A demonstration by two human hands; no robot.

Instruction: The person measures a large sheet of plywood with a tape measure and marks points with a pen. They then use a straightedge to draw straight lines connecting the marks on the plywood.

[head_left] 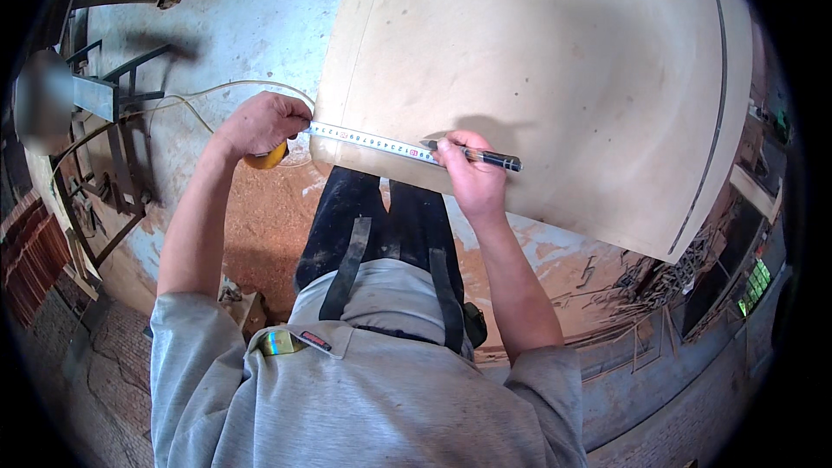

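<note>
A large sheet of pale plywood [537, 78] is lying flat, smooth and matte, with a thin dark line curving near its far edge. A tape measure [269, 156], its case yellow and rounded, is sitting just off the sheet's left corner, and its narrow white blade [373, 140] is stretching across the near edge. The left hand [260, 121] is curling tightly over the case. The right hand [472, 173] is pinching a slim dark pen [494, 158] and pressing the blade's end onto the wood. Sawdust [260, 225] is covering the floor below.
</note>
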